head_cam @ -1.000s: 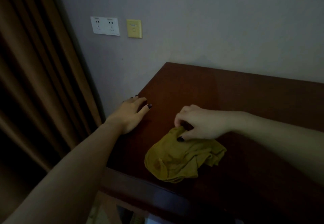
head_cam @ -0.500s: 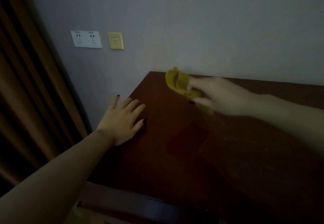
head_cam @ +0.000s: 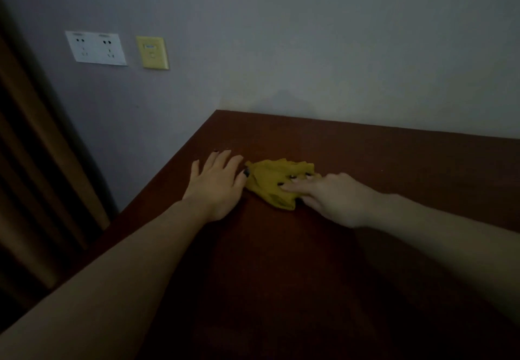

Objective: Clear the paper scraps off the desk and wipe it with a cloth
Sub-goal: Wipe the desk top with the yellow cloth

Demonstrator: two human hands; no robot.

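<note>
Head view: right hand (head_cam: 334, 199) presses yellow cloth (head_cam: 274, 180) onto desk (head_cam: 394, 168).

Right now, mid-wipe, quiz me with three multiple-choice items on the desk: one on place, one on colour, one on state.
1. Where does the cloth lie on the desk?
A. At the near edge
B. Between the two hands
C. At the far right end

2. What colour is the cloth?
A. Mustard yellow
B. White
C. Blue

3. What is the left hand doing?
A. Lifting the cloth
B. Holding a paper scrap
C. Resting flat on the desk, fingers spread

Answers:
1. B: the cloth sits between the left hand and the right hand.
2. A: it reads mustard yellow against the dark red-brown wood.
3. C: the palm lies down on the wood and holds nothing, while the right hand's fingers press on the cloth.
</note>
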